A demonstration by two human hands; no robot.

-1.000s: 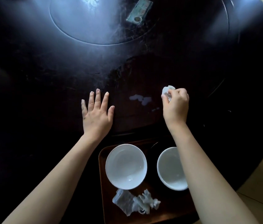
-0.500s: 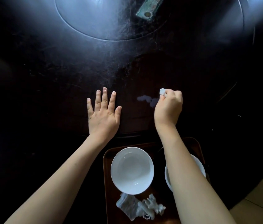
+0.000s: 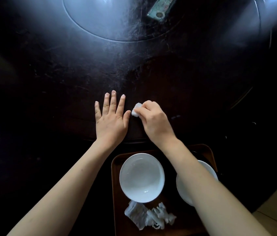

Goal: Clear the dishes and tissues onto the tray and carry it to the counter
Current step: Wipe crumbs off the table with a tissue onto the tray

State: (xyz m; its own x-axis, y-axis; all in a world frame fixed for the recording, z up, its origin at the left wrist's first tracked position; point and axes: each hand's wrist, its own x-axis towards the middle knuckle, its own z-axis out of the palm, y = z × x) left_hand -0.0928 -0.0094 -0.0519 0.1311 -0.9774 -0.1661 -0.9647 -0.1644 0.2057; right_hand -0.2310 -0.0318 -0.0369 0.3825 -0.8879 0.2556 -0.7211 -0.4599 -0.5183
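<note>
My right hand (image 3: 154,121) grips a small wad of white tissue (image 3: 135,110) and presses it on the dark round table (image 3: 49,82), just right of my left thumb. My left hand (image 3: 111,119) lies flat on the table with fingers spread. At the near edge sits a brown tray (image 3: 115,193). It carries a white bowl (image 3: 142,177) on the left, a second white bowl (image 3: 207,167) partly hidden under my right forearm, and crumpled tissues (image 3: 149,217) at the front.
A round inset disc (image 3: 108,19) fills the table's middle, and a flat greenish packet (image 3: 161,9) lies on it at the far side. Faint wet marks (image 3: 176,116) show right of my right hand. Pale floor (image 3: 273,212) appears at the lower right.
My right hand has swept the tissue leftward across the table, over the pale wet patch, which has gone from view. The left hand stays flat in place.
</note>
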